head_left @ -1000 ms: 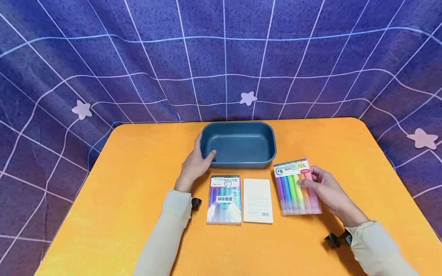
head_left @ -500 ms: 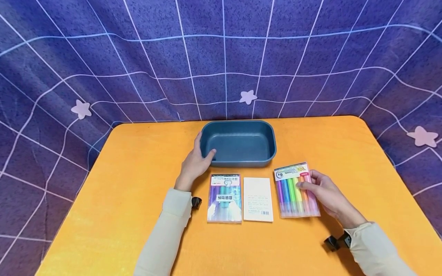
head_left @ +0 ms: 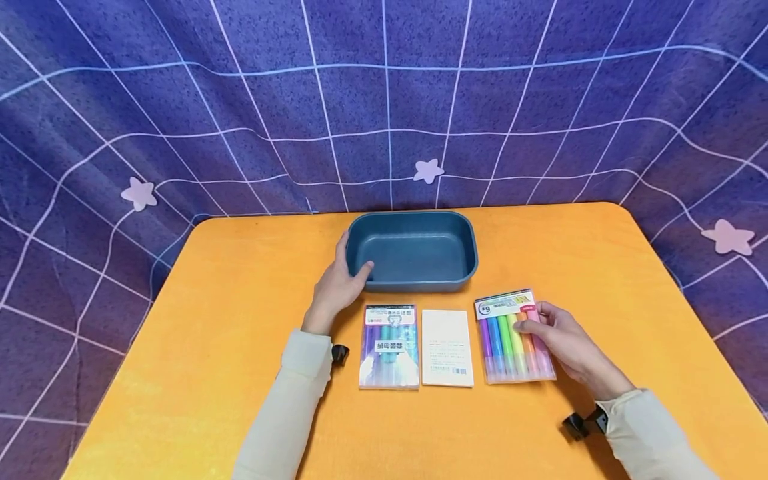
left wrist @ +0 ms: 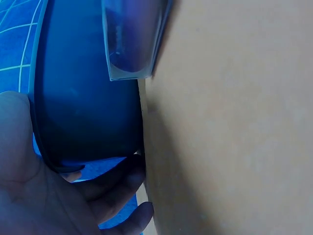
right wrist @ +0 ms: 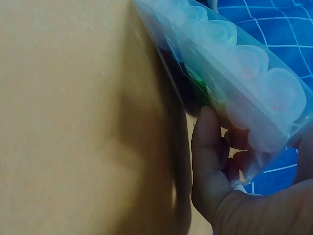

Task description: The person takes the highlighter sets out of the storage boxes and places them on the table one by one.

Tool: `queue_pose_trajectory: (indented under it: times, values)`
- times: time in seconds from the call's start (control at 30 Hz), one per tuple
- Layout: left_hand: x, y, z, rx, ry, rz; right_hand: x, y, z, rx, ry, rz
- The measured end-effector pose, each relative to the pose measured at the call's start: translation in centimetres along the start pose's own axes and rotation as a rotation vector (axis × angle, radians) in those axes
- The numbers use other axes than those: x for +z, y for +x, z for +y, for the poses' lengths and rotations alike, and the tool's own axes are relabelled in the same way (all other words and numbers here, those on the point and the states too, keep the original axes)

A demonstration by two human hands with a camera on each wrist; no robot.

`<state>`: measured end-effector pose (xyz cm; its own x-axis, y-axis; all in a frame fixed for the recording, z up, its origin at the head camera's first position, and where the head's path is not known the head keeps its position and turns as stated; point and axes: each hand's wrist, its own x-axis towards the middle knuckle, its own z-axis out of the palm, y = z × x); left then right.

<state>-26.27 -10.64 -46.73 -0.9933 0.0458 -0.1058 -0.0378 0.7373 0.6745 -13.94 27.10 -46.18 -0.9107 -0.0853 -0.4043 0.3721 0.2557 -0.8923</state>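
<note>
My left hand (head_left: pixel 333 289) grips the left end of a dark blue plastic bin (head_left: pixel 414 285), thumb over the rim and inside, fingers along the outer wall. The bin holds nothing. In my right hand (head_left: pixel 570 345), a clear pack of several rainbow-coloured highlighters (head_left: pixel 509 340) is pinched at its right edge, thumb on top and fingers underneath. The right wrist view shows the ends of the highlighters (right wrist: pixel 282 93) through the clear wrap, with the pack tilted above the table.
Below the bin lie a clear pack of purple and teal pens (head_left: pixel 389 357) and, beside it, a white printed booklet-like pad (head_left: pixel 447 347). The orange table (head_left: pixel 240 300) ends at a blue grid-patterned curtain (head_left: pixel 270 100) behind the bin.
My right hand has brought the highlighter pack slightly down toward me and nearer the table. My left hand and the bin hold their place.
</note>
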Motion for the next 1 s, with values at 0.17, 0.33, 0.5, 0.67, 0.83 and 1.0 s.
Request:
queue_pose_trajectory:
  times: [0.17,0.33,0.5,0.67,0.83,1.0]
  values:
    - [-0.05,-0.07,0.03,0.001,0.004,-0.001,-0.02,0.01,0.07,0.004,-0.035,0.019]
    - [-0.08,-0.14,0.14,-0.001,-0.006,-0.002,-0.17,-0.13,0.31,0.016,-0.106,0.034]
    - [-0.08,-0.16,0.18,-0.004,-0.003,-0.003,-0.22,-0.16,0.43,0.007,-0.113,0.028]
    - [-0.08,-0.36,0.29,-0.003,-0.003,-0.004,0.04,-0.07,0.57,0.002,-0.089,0.031]
    - [-0.08,-0.38,0.39,-0.002,-0.009,0.001,0.07,-0.08,0.78,0.006,-0.136,0.048]
    - [-0.09,-0.21,0.21,0.000,-0.013,0.003,-0.06,-0.09,0.76,-0.028,-0.312,0.085]
